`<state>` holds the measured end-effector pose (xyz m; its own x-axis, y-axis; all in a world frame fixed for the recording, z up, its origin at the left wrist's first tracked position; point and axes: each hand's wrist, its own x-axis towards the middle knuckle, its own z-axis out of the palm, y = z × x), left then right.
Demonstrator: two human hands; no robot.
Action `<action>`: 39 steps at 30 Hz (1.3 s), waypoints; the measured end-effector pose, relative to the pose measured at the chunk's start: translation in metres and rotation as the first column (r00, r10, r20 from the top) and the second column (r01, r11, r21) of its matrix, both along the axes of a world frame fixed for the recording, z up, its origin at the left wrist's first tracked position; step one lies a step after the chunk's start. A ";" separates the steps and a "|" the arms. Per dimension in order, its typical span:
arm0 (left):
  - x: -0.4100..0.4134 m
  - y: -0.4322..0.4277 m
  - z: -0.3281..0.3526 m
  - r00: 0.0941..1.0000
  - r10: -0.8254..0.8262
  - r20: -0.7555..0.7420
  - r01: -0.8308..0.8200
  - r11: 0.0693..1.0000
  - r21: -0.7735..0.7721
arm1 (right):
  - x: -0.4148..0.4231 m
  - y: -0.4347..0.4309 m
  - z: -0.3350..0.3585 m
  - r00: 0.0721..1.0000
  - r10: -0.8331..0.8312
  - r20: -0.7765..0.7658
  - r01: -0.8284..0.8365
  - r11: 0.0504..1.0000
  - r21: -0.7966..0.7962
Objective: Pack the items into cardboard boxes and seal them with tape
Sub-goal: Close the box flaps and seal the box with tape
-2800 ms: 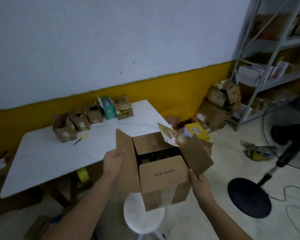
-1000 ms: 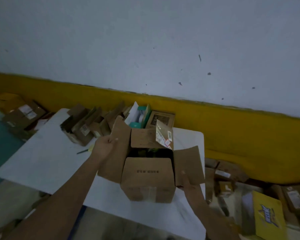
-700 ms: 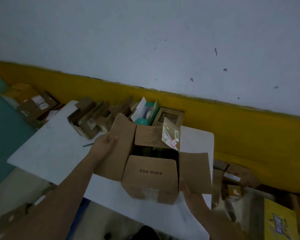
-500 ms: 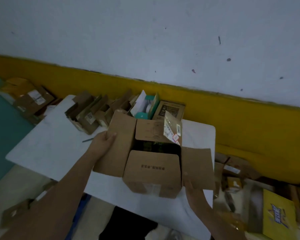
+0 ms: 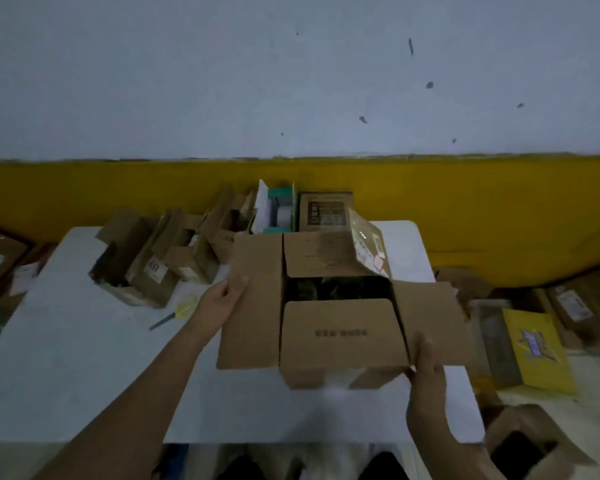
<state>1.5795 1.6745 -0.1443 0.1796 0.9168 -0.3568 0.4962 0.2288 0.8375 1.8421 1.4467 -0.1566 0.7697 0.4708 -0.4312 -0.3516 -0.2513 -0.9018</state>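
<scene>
A person's left hand and right hand are clasping the side flaps of an open cardboard box, steadying it on the white bench for closing.

I could read almost nothing. The near flap of the open cardboard box carried a short line of dark printed characters, too blurred for me to make out. The foil packet standing at the box's far right corner bore white labels and a red mark, none legible. A brown carton behind it showed a dark printed panel with pale lines I could not decipher. White stickers sat on the small boxes at the back of the surface, and the yellow box on the floor had a blue-and-white logo, unreadable.
</scene>
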 end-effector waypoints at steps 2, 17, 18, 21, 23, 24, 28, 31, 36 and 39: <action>-0.014 0.008 0.002 0.994 -0.089 0.058 0.090 0.996 -0.014 | -0.025 -0.002 -0.008 0.962 -0.261 -0.081 0.260 0.965 -0.025; -0.289 -0.119 -0.093 0.692 0.704 -0.160 -0.717 0.695 -0.041 | -0.254 0.084 -0.071 0.339 0.939 -0.060 -0.885 0.296 -0.360; -0.301 -0.134 -0.103 0.667 0.715 -0.208 -0.739 0.671 -0.062 | -0.272 0.095 -0.078 0.257 0.966 -0.031 -0.898 0.227 -0.376; -0.324 -0.164 -0.138 0.672 0.692 -0.264 -0.740 0.638 -0.213 | -0.327 0.121 -0.106 0.098 0.995 -0.015 -0.921 0.085 -0.381; -0.328 -0.173 -0.155 0.739 0.634 -0.229 -0.672 0.662 -0.334 | -0.357 0.131 -0.126 0.022 1.000 -0.005 -0.922 0.018 -0.386; -0.328 -0.173 -0.164 0.760 0.628 -0.169 -0.634 0.657 -0.409 | -0.370 0.134 -0.134 -0.012 1.000 0.008 -0.919 -0.008 -0.393; -0.328 -0.161 -0.197 0.810 0.586 0.034 -0.472 0.685 -0.555 | -0.403 0.137 -0.161 -0.087 0.995 0.055 -0.893 -0.053 -0.447; -0.327 -0.141 -0.225 0.829 0.546 0.119 -0.387 0.714 -0.583 | -0.420 0.140 -0.178 -0.066 0.995 0.074 -0.878 -0.022 -0.478; -0.322 -0.124 -0.236 0.829 0.507 0.235 -0.304 0.763 -0.571 | -0.422 0.147 -0.182 0.001 0.991 0.136 -0.887 0.064 -0.458; -0.321 -0.131 -0.243 0.872 0.435 0.222 -0.257 0.795 -0.550 | -0.423 0.144 -0.184 0.046 0.990 0.130 -0.900 0.097 -0.425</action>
<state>1.2584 1.5432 -0.3875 0.0698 0.6562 -0.7513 0.0256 0.7517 0.6590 1.4186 1.5904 -0.3404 -0.2017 0.8501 -0.4865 0.6007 -0.2850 -0.7470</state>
